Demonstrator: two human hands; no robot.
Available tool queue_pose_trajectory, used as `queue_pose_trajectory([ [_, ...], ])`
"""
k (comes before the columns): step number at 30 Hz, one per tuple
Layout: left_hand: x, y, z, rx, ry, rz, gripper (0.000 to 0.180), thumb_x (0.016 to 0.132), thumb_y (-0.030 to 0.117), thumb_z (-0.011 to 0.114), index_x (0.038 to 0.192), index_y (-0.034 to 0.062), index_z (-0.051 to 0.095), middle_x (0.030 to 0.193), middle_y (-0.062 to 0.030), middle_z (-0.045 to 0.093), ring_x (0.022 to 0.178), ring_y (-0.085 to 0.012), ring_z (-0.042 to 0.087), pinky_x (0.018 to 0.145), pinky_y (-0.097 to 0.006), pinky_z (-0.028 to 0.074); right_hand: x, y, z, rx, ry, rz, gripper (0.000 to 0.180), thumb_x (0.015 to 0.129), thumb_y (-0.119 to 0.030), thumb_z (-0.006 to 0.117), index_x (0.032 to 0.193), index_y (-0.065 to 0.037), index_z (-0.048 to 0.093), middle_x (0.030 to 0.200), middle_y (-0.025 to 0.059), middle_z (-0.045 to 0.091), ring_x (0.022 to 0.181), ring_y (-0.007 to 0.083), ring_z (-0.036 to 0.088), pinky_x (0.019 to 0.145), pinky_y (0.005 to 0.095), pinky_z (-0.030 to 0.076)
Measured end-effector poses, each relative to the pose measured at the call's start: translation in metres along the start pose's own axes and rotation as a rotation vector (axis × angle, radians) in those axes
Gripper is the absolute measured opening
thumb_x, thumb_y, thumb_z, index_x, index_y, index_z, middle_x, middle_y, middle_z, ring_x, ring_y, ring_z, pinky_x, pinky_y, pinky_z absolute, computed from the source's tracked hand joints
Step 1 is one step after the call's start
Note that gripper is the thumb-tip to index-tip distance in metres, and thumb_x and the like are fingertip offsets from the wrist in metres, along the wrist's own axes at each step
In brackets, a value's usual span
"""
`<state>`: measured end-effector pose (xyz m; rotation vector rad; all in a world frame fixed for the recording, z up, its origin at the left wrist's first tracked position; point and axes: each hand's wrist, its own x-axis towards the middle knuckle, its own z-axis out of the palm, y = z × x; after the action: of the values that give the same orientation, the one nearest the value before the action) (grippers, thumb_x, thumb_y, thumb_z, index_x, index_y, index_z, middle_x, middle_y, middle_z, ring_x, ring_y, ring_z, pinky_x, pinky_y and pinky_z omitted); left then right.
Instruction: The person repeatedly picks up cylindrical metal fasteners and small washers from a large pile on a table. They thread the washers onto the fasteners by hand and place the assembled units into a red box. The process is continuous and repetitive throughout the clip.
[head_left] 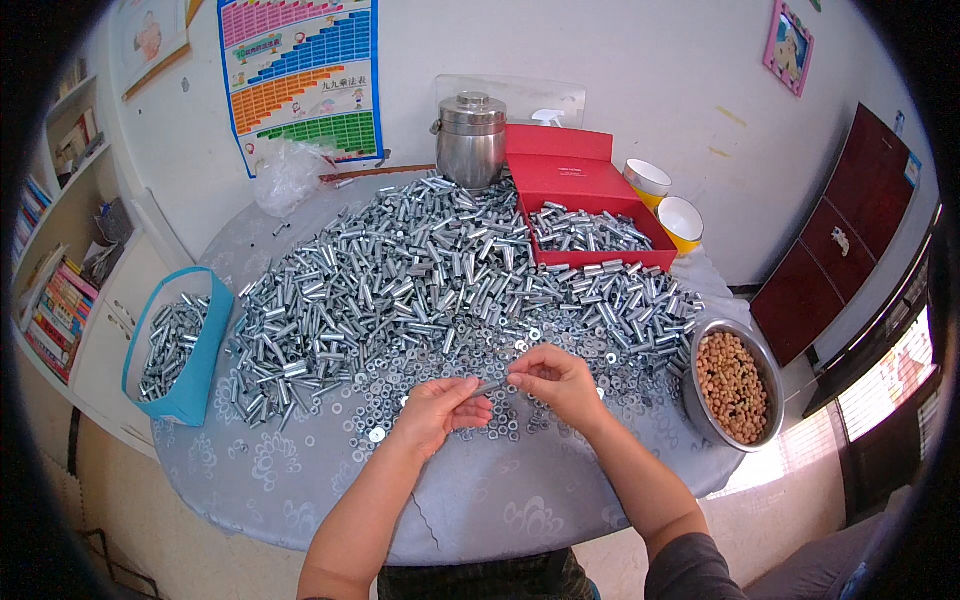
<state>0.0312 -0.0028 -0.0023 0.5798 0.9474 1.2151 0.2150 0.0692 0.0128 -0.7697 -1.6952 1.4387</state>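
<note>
Above the near part of the table, my left hand [440, 412] pinches a slim grey metal bolt [489, 387] between thumb and forefinger, its other fingers curled loosely. My right hand [556, 382] is closed at the bolt's right end, thumb and fingertips pressed together there. Whether a small nut or washer is also between those fingertips is too small to tell. Under and around both hands lie many loose washers and nuts [400, 375]. Just beyond them spreads a large heap of silvery metal sleeves and bolts [400, 270].
A blue box [207, 350] with metal pieces stands at left, an open red box [600, 262] with more at the back. Behind the heap are a steel canister [471, 145] and plastic bag [290, 178]. Two yellow-white bowls [681, 222] and a steel bowl [775, 400] of round brown pieces stand right.
</note>
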Motion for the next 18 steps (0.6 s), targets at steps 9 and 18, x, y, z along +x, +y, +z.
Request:
queue_pose_trajectory([
  [9, 0.0, 0.0, 0.002, 0.007, -0.012, 0.012, 0.025, 0.087, 0.019, 0.051, 0.098, -0.0029, 0.056, 0.083, -0.0159, 0.062, 0.071, -0.022, 0.063, 0.061, -0.028, 0.053, -0.003, -0.012, 0.008, -0.264, -0.04, -0.144, 0.015, 0.076, -0.007, 0.065, 0.09, -0.003, 0.065, 0.087, 0.0035, 0.059, 0.076, 0.0087, 0.053, 0.066, 0.0205, 0.044],
  [18, -0.005, 0.008, 0.007, 0.056, -0.006, 0.175, 0.026, 0.086, 0.011, 0.05, 0.107, -0.0055, 0.053, 0.089, -0.0166, 0.061, 0.074, -0.0195, 0.062, 0.065, -0.028, 0.054, 0.001, -0.013, -0.001, -0.098, 0.118, 0.06, 0.012, 0.076, -0.013, 0.064, 0.084, -0.005, 0.065, 0.079, 0.0045, 0.061, 0.07, 0.0131, 0.056, 0.065, 0.0246, 0.045],
])
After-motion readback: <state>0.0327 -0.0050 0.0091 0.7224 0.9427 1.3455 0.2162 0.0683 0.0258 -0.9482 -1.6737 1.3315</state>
